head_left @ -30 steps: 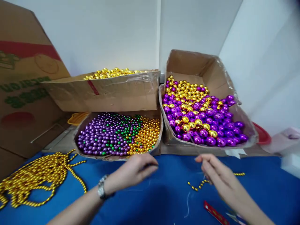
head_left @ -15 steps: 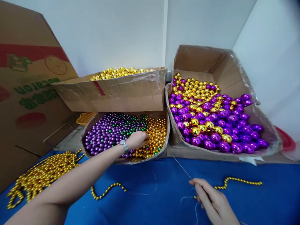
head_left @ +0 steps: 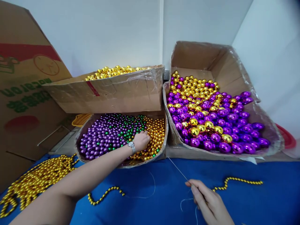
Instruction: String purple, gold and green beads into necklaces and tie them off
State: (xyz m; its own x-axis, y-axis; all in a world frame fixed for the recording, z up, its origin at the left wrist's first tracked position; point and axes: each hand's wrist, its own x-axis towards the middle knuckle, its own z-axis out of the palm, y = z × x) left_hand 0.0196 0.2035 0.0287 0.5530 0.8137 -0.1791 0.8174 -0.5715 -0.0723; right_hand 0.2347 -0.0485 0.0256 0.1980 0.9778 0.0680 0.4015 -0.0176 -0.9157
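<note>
My left hand [head_left: 141,141], with a watch on its wrist, reaches into the low box of small beads. Its fingers curl down at the gold beads [head_left: 156,132], beside purple beads [head_left: 100,134] and green ones [head_left: 127,132]; whatever the fingertips hold is hidden. Over the blue cloth, my right hand [head_left: 206,198] pinches a long thin needle [head_left: 177,168] that points up and left. Pale thread [head_left: 187,200] loops below that hand. A short gold bead string [head_left: 105,193] lies left of it, and another gold string [head_left: 236,181] stretches out to the right.
Behind stands a cardboard box [head_left: 112,95] with larger gold beads. To the right, a big box [head_left: 220,57] holds large purple and gold beads. Gold bead strands [head_left: 44,178] lie piled at left, near a tall carton [head_left: 25,93]. A red basin [head_left: 287,137] shows at far right.
My left hand has shifted slightly right and lower among the gold beads. My right hand still pinches the needle, and the whole view has moved a little.
</note>
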